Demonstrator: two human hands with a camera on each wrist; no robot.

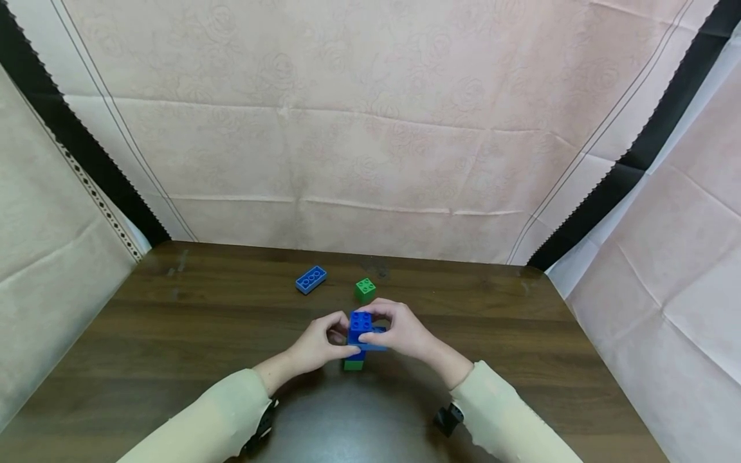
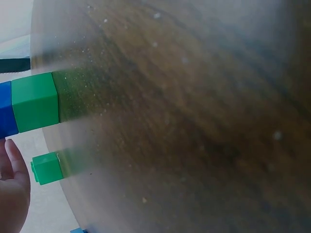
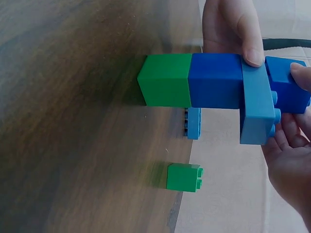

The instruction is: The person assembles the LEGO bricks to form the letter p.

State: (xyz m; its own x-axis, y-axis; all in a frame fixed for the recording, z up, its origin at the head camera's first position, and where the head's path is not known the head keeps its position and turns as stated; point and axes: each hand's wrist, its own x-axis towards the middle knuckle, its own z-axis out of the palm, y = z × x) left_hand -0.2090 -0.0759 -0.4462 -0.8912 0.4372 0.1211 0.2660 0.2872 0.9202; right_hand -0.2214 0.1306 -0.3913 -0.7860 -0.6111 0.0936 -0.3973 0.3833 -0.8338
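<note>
The left hand (image 1: 317,344) grips the stack (image 3: 216,80); the right hand (image 1: 407,331) pinches the top block (image 1: 360,323). Beyond sit a green block (image 1: 365,291) and a blue brick (image 1: 311,280).

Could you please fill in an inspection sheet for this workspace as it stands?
Surface: brown wood-grain table.
Job's things: brick stack of green base brick, dark blue middle brick, light-blue brick jutting right and dark blue top brick; beyond it, loose blue brick and loose green brick, studs up.
Clutter: nothing seen.
Hands: left hand grips the stack, thumb on the light-blue brick; right hand pinches the dark blue top brick.
Cables: nothing seen.
Surroundings: pale cloth behind and at both sides; black strips along the corners.
</note>
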